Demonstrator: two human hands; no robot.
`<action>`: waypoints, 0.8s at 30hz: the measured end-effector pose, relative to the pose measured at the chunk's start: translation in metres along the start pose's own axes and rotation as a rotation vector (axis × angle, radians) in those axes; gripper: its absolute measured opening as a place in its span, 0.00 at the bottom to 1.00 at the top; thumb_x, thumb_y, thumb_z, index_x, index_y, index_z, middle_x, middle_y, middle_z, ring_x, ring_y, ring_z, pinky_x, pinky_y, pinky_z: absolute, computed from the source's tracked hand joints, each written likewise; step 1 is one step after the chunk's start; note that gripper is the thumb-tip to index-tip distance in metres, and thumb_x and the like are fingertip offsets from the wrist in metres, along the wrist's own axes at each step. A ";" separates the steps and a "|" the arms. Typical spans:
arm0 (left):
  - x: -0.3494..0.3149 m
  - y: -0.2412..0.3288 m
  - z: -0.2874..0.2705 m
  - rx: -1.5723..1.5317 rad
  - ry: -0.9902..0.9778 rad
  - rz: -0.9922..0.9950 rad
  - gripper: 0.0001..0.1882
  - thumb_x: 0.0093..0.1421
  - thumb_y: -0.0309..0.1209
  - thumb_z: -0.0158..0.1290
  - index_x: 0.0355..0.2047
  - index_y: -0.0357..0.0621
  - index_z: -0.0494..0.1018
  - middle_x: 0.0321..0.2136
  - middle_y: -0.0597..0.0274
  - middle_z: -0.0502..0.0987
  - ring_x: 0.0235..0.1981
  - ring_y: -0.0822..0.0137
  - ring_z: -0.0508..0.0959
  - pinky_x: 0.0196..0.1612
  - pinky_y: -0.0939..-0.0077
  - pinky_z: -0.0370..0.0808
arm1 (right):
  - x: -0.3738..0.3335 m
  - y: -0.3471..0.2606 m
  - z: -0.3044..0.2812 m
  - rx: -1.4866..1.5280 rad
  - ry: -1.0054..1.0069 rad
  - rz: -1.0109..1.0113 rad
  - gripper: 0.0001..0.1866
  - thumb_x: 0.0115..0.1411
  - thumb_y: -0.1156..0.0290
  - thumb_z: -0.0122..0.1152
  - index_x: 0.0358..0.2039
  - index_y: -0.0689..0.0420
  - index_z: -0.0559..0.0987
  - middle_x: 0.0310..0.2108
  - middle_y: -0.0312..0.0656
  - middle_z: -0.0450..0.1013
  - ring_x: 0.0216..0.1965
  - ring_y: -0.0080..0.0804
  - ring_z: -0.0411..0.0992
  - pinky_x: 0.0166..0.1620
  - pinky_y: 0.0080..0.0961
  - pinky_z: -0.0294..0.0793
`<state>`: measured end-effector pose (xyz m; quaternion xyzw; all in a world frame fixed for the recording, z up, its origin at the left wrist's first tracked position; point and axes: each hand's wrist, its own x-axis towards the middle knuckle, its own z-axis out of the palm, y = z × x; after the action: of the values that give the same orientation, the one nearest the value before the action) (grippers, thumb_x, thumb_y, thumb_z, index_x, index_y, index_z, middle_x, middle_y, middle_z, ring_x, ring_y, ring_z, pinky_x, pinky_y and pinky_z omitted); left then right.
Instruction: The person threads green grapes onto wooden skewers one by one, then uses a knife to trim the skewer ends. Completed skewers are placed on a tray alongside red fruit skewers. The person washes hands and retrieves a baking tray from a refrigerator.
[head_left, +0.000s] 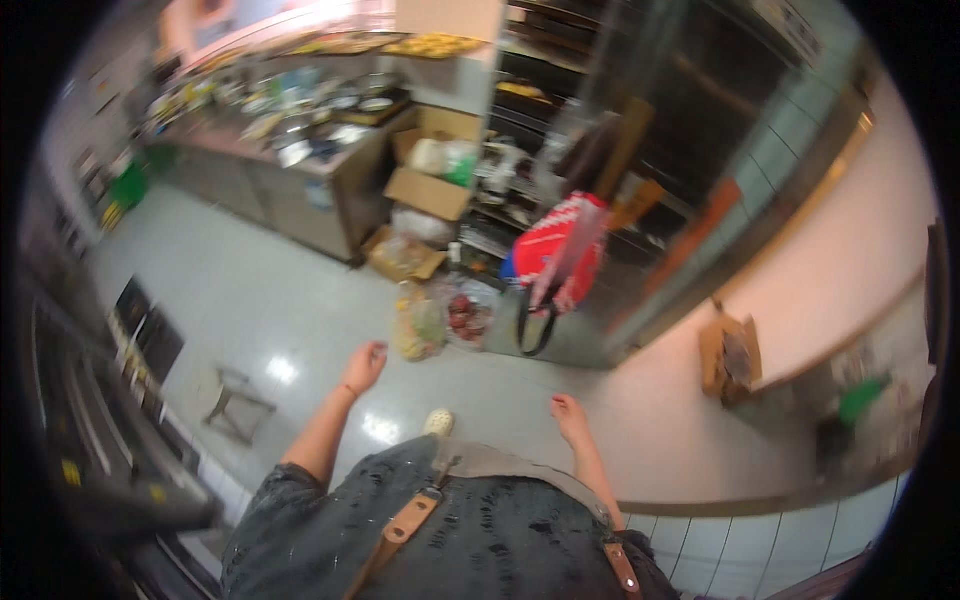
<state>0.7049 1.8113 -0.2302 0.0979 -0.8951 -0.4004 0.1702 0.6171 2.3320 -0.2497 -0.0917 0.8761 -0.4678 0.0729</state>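
My left hand (366,367) hangs over the grey floor, loosely curled and open, with a thin band at its wrist. My right hand (570,417) hangs lower on the other side, also loosely open and a little blurred. Neither hand holds or touches anything. Beyond my left hand, on the floor, lie a clear bag of pale yellow-green produce (419,325) and a bag of dark red items (466,319). A red, white and blue bag (563,250) with a black strap hangs in front of the rack, ahead of my right hand.
A counter (270,190) crowded with bowls and trays runs along the far left. Cardboard boxes (430,190) are stacked beside a tall rack (510,130). A low stool (237,405) stands at left, near dark appliances (100,420). Another open carton (728,355) sits at right.
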 end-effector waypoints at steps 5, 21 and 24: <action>0.272 0.168 0.051 -0.363 -0.069 0.328 0.16 0.59 0.30 0.59 0.48 0.42 0.75 0.31 0.60 0.79 0.30 0.72 0.77 0.36 0.74 0.75 | -0.027 0.032 0.008 0.282 -0.058 0.472 0.18 0.66 0.61 0.59 0.49 0.61 0.77 0.38 0.41 0.78 0.40 0.28 0.75 0.45 0.27 0.74; 0.466 0.315 0.141 -0.098 0.301 0.633 0.13 0.56 0.40 0.61 0.32 0.46 0.75 0.33 0.57 0.76 0.39 0.51 0.76 0.41 0.58 0.72 | 0.092 -0.049 -0.057 -0.002 0.288 0.317 0.14 0.67 0.66 0.57 0.47 0.62 0.78 0.38 0.43 0.80 0.35 0.31 0.78 0.39 0.26 0.77; 0.467 0.325 0.133 0.077 0.166 0.636 0.15 0.55 0.43 0.62 0.31 0.46 0.76 0.29 0.59 0.76 0.37 0.55 0.76 0.44 0.60 0.71 | 0.165 -0.118 -0.085 0.045 0.271 0.051 0.15 0.66 0.67 0.59 0.49 0.61 0.77 0.40 0.41 0.79 0.38 0.32 0.77 0.41 0.26 0.76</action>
<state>0.2105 1.9711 0.0365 -0.1477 -0.8783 -0.2839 0.3553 0.4500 2.2979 -0.1113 -0.0038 0.8692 -0.4933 -0.0325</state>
